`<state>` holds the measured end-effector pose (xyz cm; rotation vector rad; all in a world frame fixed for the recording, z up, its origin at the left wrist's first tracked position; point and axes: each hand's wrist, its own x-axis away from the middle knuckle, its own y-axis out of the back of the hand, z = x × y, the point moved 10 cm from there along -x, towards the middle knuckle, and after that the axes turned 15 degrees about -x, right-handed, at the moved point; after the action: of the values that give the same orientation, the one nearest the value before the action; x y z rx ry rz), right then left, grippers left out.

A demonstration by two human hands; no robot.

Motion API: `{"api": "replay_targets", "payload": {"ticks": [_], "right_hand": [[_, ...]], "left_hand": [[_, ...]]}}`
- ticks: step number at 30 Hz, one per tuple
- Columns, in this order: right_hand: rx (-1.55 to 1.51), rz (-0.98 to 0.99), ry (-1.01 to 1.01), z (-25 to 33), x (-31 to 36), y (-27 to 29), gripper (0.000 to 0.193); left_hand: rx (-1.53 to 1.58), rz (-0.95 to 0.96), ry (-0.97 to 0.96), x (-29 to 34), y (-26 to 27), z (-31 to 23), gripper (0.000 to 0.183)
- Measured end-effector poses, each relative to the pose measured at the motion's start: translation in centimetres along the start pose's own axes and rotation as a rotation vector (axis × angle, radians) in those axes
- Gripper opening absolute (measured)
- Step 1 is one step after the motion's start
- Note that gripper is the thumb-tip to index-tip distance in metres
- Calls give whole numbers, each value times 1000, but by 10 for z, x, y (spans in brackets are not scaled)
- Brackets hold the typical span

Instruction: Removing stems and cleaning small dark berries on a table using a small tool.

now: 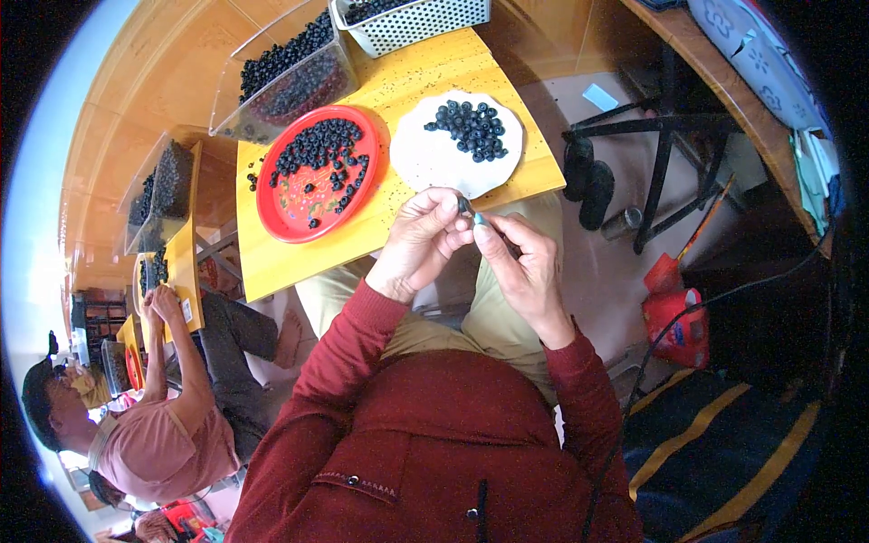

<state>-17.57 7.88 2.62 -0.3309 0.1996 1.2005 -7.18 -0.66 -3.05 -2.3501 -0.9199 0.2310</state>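
Note:
At the near edge of the yellow table [276,264], my left hand [424,237] pinches a small dark round piece [464,205] between thumb and fingertips. My right hand [523,267] is closed close beside it, with a small teal tip [480,219] showing at its thumb; the rest of what it grips is mostly hidden. Just beyond my hands lies a white plate [416,156] with a cluster of dark round pieces [472,131], bead- or berry-like. To its left, a red plate [294,223] bears more of them, some scattered loose.
A clear bin [312,109] full of dark pieces stands at the far left, beside a white perforated basket [416,29]. Dark specks dot the tabletop. Another person [167,434] works at a table on the left. Black metal legs [665,172] and a red bag [677,326] are to the right.

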Motion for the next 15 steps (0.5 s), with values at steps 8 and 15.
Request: {"api": "replay_targets", "payload": {"ticks": [8,15], "right_hand": [[53,-1,9,1,2,8,30],[89,27,46,10,4,6,28]], "left_hand": [[-38,4,13,3,-11,1,14],[-86,-24,5,7,-10,-1,16]]}}
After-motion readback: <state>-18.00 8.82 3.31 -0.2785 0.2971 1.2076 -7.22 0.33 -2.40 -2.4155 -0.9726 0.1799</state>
